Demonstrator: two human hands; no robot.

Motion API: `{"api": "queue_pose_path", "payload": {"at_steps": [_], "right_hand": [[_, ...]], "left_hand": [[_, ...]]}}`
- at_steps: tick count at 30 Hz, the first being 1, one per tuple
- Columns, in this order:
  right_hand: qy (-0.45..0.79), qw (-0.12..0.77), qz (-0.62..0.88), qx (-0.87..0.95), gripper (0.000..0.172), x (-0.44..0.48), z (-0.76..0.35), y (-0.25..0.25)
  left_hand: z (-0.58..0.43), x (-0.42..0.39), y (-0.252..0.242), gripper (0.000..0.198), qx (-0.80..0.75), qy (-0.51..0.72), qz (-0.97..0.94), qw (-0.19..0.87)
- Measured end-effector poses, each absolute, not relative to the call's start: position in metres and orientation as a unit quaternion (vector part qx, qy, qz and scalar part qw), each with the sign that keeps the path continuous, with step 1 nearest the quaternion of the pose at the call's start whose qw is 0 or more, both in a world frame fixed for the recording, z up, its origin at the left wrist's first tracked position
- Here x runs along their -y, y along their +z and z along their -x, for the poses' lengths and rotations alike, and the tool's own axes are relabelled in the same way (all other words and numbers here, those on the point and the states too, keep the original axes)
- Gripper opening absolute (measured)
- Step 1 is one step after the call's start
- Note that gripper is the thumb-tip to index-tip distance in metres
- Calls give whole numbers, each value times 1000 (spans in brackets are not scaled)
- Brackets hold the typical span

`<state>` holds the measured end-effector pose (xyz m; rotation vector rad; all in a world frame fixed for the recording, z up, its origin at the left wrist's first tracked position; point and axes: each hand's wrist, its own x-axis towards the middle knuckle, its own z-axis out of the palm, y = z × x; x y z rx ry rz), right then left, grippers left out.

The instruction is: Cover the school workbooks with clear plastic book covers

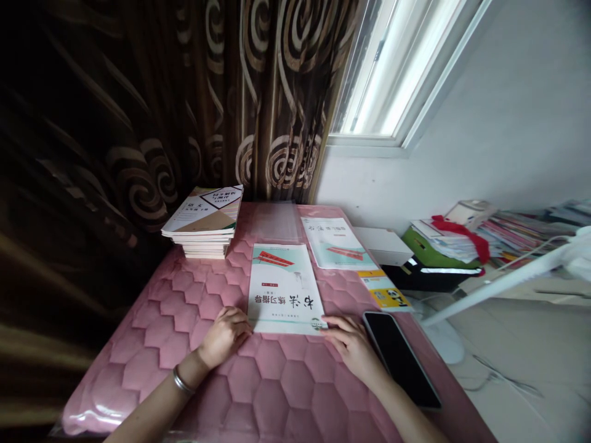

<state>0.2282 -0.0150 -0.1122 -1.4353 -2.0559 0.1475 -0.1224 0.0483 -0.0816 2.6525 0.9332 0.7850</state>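
A white and teal workbook (283, 289) lies flat in the middle of the pink quilted table (194, 307), upside down to me. My left hand (226, 335) rests curled at its near left corner, fingertips touching the cover's edge. My right hand (349, 343) lies at the near right corner, fingers stretched toward the cover. Neither hand has lifted anything. A silver bangle (182, 381) sits on my left wrist.
A stack of books (204, 224) stands at the far left. A second workbook (336, 242) and a yellow booklet (384, 290) lie to the right. A dark phone (401, 358) lies beside my right hand. Brown curtain behind; piled papers (466, 237) and a white rod (508, 280) right.
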Motion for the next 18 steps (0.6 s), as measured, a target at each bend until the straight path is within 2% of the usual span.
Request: {"api": "queue_pose_path", "payload": {"at_steps": [5,10,14,18], "right_hand": [[122,343,554,748,19,10,-226,-102],[194,399,639,628,28,-15,-221,-100],[201,329,719,579,24,-39,-210,-97],[213,296,750,551,22,-57,-202,-88]], "left_hand": [[114,-53,-75,12,-411,262,-848,206],[99,-85,-62,5,-623,231,-671,328],[89,-107,-56,8,-653,202,-572,453],[84,-115,-59,12,-655,162,-577,460]]}}
